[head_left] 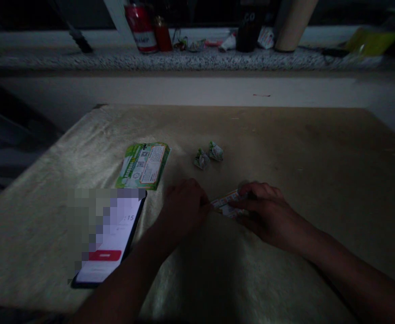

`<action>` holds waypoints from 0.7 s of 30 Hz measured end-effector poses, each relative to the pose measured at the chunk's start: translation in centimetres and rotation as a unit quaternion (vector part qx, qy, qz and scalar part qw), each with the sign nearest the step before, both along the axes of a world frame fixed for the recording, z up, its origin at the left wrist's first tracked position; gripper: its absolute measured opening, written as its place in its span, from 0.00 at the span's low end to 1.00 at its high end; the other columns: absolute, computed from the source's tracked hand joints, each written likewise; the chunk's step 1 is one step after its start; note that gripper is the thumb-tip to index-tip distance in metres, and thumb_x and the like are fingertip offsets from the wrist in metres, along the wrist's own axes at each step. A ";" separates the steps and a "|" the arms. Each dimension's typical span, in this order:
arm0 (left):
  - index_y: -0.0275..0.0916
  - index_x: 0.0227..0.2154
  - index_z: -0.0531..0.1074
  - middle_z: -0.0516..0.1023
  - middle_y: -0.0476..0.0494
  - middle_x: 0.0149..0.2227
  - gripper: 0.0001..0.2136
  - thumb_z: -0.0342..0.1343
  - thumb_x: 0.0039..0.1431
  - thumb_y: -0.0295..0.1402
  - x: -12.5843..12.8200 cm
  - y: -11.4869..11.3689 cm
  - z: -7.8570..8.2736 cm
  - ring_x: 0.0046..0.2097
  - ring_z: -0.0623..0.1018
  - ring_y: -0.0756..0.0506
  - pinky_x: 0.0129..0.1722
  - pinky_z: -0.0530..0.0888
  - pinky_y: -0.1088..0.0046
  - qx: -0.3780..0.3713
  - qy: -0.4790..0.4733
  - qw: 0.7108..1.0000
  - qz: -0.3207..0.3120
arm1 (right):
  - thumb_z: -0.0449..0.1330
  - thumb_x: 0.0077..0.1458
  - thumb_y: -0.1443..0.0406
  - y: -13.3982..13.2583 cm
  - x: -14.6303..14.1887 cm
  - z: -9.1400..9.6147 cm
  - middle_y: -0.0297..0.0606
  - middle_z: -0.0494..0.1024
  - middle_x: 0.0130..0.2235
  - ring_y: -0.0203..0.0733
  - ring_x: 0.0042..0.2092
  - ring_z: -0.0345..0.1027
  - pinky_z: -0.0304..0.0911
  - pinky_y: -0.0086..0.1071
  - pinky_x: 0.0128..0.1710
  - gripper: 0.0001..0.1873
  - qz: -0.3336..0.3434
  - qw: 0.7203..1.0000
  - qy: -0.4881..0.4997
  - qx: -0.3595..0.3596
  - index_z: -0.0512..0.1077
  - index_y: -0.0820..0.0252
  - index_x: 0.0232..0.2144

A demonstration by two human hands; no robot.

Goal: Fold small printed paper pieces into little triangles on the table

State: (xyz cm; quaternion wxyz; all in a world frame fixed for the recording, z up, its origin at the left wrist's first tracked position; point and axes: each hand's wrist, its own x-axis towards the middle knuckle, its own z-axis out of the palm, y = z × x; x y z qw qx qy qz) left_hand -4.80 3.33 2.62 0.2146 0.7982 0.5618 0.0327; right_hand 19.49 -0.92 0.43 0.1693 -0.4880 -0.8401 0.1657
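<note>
A small printed paper strip with coloured markings lies low over the table between my hands. My left hand is closed at its left end, fingers curled and pressed together. At the other end, my right hand pinches the strip between thumb and fingers. Beyond them sit two small folded green-and-white paper pieces, a nearer one and a farther one. To the left lies a flat green printed packet. The dim light hides the exact folds of the strip.
A phone with a lit screen lies beside my left forearm. The table has a pale cloth-like cover. On the speckled windowsill behind stand a red can, a dark container, a tan cylinder and small wrappers.
</note>
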 end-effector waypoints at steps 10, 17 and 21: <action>0.38 0.37 0.78 0.78 0.46 0.36 0.06 0.56 0.68 0.28 1.7 -1.8 -1.1 0.39 0.78 0.45 0.43 0.73 0.67 0.077 -0.122 0.987 -0.077 | 0.67 0.58 0.66 -0.1 0.0 -0.2 0.40 0.75 0.53 0.54 0.55 0.68 0.61 0.49 0.54 0.21 -0.005 1.000 0.002 0.001 0.79 0.42 0.53; 0.35 0.40 0.78 0.81 0.40 0.39 0.06 0.56 0.65 0.23 2.2 -4.1 -2.6 0.37 0.79 0.40 0.40 0.75 0.58 0.189 0.022 0.969 -0.158 | 0.65 0.60 0.65 0.0 0.2 -0.4 0.41 0.76 0.53 0.53 0.55 0.69 0.62 0.49 0.53 0.21 0.007 1.000 0.001 0.013 0.78 0.43 0.55; 0.38 0.37 0.79 0.82 0.42 0.36 0.05 0.58 0.66 0.28 2.6 -4.4 -2.5 0.35 0.79 0.40 0.39 0.75 0.58 0.214 0.014 0.969 -0.121 | 0.64 0.61 0.66 -0.2 0.2 -0.3 0.42 0.75 0.54 0.54 0.56 0.68 0.63 0.49 0.53 0.20 0.011 1.000 -0.004 0.011 0.79 0.45 0.54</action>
